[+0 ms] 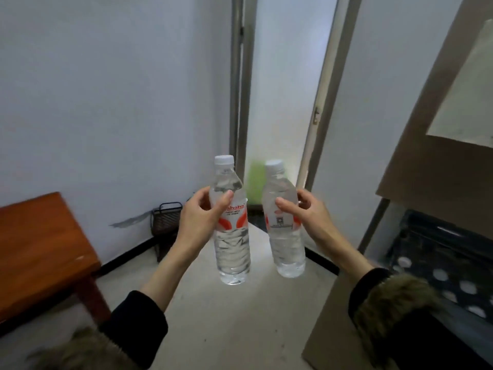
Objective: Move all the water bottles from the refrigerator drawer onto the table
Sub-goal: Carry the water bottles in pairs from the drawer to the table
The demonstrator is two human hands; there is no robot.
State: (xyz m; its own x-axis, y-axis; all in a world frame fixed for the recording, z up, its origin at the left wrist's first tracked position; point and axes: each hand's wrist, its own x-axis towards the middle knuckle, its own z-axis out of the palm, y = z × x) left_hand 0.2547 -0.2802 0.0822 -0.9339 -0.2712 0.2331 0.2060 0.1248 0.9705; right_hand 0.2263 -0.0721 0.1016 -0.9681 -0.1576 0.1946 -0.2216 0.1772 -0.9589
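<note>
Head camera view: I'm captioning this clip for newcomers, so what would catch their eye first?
Two clear water bottles with white caps, held upright mid-frame: the left hand grips the left bottle, the right hand grips the right bottle. A reddish wooden table stands at lower left, and white bottle caps show in the dark drawer at lower right.

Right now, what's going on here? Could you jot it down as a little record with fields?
left hand: grips an upright water bottle
right hand: grips a second upright bottle
caps: white, both on
table: wooden, at left, no bottle on the part in view
drawer: open at right, white caps showing inside
task: unfinished
</note>
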